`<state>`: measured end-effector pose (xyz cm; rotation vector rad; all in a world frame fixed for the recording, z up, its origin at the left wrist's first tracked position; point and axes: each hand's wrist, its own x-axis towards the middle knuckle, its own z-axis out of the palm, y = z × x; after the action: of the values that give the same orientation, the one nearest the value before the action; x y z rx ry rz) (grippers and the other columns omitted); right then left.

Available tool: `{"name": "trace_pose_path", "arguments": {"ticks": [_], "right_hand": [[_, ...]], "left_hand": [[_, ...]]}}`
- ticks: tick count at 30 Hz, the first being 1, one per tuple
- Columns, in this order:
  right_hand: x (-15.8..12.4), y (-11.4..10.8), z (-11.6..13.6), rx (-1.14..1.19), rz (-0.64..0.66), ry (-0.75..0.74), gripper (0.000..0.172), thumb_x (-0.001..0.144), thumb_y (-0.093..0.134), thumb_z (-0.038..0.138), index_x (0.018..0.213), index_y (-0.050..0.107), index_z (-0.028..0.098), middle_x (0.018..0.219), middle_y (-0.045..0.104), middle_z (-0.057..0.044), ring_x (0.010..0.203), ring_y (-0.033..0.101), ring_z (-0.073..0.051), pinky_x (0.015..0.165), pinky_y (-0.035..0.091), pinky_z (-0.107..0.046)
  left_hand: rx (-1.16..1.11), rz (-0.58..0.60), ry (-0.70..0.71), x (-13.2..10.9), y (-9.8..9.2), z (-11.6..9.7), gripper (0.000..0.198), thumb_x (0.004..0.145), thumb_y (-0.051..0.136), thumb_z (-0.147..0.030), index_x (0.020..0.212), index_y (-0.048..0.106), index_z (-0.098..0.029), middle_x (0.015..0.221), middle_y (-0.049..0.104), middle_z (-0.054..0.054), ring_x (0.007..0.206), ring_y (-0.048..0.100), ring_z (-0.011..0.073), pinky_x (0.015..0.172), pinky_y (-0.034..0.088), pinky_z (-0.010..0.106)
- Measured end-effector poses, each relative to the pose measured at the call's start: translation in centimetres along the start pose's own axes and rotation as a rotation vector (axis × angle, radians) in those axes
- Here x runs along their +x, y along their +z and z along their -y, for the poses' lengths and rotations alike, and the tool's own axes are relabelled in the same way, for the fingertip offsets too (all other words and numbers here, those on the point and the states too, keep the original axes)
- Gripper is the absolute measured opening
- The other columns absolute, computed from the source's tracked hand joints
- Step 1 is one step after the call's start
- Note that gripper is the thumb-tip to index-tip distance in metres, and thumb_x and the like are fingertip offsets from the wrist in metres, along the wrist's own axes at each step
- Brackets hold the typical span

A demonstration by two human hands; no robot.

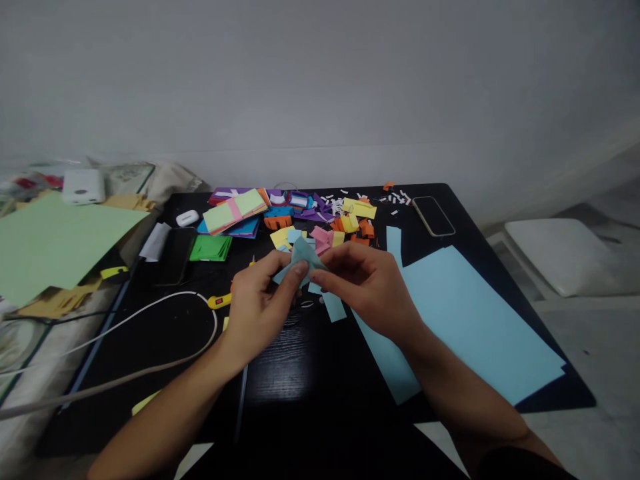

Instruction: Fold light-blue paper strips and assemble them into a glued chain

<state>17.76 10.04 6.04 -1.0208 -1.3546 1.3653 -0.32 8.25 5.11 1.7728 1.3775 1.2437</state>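
Between both hands, above the middle of the black table, is a small folded piece of light blue paper with a pointed top. My left hand pinches its lower part, thumb across the front. From the other side, my right hand grips its right edge between thumb and fingers. Below and behind it lie light blue paper strips and folded pink, yellow and orange paper pieces. Large light blue sheets rest to the right, partly beneath my right forearm.
A phone lies at the back right, near white paper scraps. Stacked coloured paper, green slips, a white earbud case and a yellow cutter are on the left. A white cable loops across the table.
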Motion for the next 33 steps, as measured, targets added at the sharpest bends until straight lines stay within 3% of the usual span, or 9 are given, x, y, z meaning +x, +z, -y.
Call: {"name": "trace_pose_path", "arguments": {"ticks": [6,14,18,24,29,33], "right_hand": [[0.0,0.1,-0.3,0.018,0.016,0.017,0.033,0.077,0.091,0.047,0.090,0.076,0.020,0.085,0.077,-0.003,0.075,0.071,-0.017,0.071,0.062,-0.032],[0.0,-0.2,-0.4,-0.142,0.102,-0.028,0.032,0.087,0.082,0.050,0.095,0.077,0.019,0.088,0.078,-0.004,0.081,0.073,-0.019,0.077,0.060,-0.034],[-0.1,-0.6,-0.3,-0.157,0.101,-0.030,0.030,0.087,0.083,0.047,0.099,0.077,0.021,0.086,0.079,-0.003,0.074,0.073,-0.018,0.070,0.061,-0.033],[0.1,-1.9,0.6,-0.129,0.033,0.016,0.026,0.087,0.084,0.034,0.107,0.077,0.020,0.085,0.079,-0.003,0.074,0.075,-0.018,0.076,0.064,-0.035],[0.6,-1.0,0.0,-0.045,0.068,0.019,0.032,0.086,0.084,0.049,0.099,0.077,0.020,0.094,0.079,-0.005,0.078,0.074,-0.018,0.074,0.064,-0.033],[0.7,-0.2,-0.8,-0.036,0.172,0.048,0.034,0.084,0.085,0.052,0.088,0.076,0.019,0.077,0.074,-0.001,0.070,0.069,-0.015,0.068,0.059,-0.030]], "left_hand": [[0.016,-0.015,0.005,-0.2,0.1,0.2,0.024,0.101,0.064,-0.031,0.081,0.069,-0.019,0.062,0.061,-0.003,0.053,0.052,0.0103,0.050,0.039,0.024],[0.026,0.001,0.024,-0.2,0.2,0.1,0.022,0.100,0.064,-0.030,0.082,0.069,-0.019,0.064,0.061,-0.003,0.056,0.052,0.0107,0.053,0.040,0.024],[0.017,0.014,0.016,0.1,-0.2,0.2,0.024,0.100,0.066,-0.032,0.080,0.068,-0.019,0.065,0.061,-0.002,0.056,0.050,0.0109,0.050,0.038,0.023],[-0.085,-0.126,-0.078,1.1,-1.2,0.6,0.030,0.097,0.070,-0.042,0.076,0.066,-0.020,0.057,0.058,-0.004,0.047,0.049,0.0102,0.043,0.037,0.023],[-0.082,-0.034,-0.080,0.9,-0.7,0.4,0.028,0.098,0.067,-0.040,0.079,0.068,-0.020,0.059,0.057,-0.004,0.047,0.046,0.0098,0.042,0.034,0.023],[-0.044,0.001,-0.015,0.5,-0.2,0.3,0.024,0.098,0.067,-0.032,0.077,0.068,-0.019,0.063,0.060,-0.003,0.053,0.048,0.0095,0.047,0.036,0.022]]}}
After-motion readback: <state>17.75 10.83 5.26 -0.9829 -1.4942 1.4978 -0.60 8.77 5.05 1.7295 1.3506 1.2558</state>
